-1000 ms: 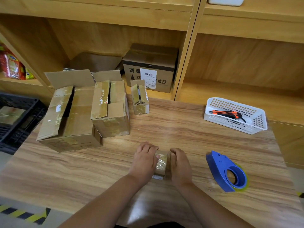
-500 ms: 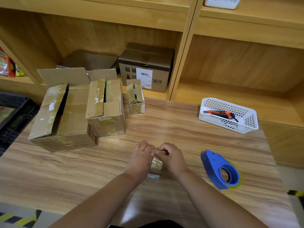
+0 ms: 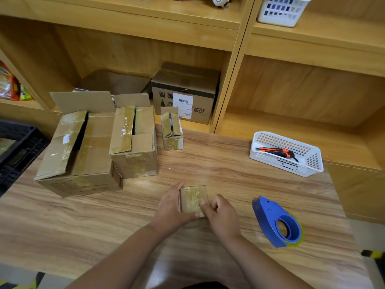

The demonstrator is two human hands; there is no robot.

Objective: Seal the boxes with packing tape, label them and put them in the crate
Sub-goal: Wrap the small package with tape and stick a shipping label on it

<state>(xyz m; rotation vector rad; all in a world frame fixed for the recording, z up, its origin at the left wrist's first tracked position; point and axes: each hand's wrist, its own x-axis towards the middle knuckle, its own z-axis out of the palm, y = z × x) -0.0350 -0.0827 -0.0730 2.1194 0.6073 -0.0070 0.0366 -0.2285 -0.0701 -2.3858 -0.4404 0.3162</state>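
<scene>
Shelving: wooden bays [image 3: 229, 59] back the packing station, with a labelled carton [image 3: 185, 88] stowed in the lower left bay.
Table: wood-grain top [image 3: 208, 167] carries all the work in hand.
Large box [image 3: 87, 159]: far left, flaps loose, unsealed.
Medium box [image 3: 135, 147]: touching the large one's right side, top flaps gaping.
Crate [image 3: 18, 151]: black, off the table's left edge, well apart from the hands.
Basket [image 3: 287, 155]: white, far right, holding orange-handled knives [image 3: 277, 152].
Tape dispenser [image 3: 277, 222]: blue, lying just right of the hands, untouched.
Small open box [image 3: 171, 130]: at the table's back edge, flaps up.
Small box [image 3: 192, 200]: taped over, flat on the table near centre, between both hands.
Left hand [image 3: 173, 211]: fingers wrapped along the box's left side, thumb at its near edge.
Right hand [image 3: 220, 215]: fingers curled, tips pinching the box's near right corner.
Risk: tape pressed unevenly at that corner could wrinkle or lift, likely leaving a weak seal. No label shows on this box yet, so crating it now would skip a step.
</scene>
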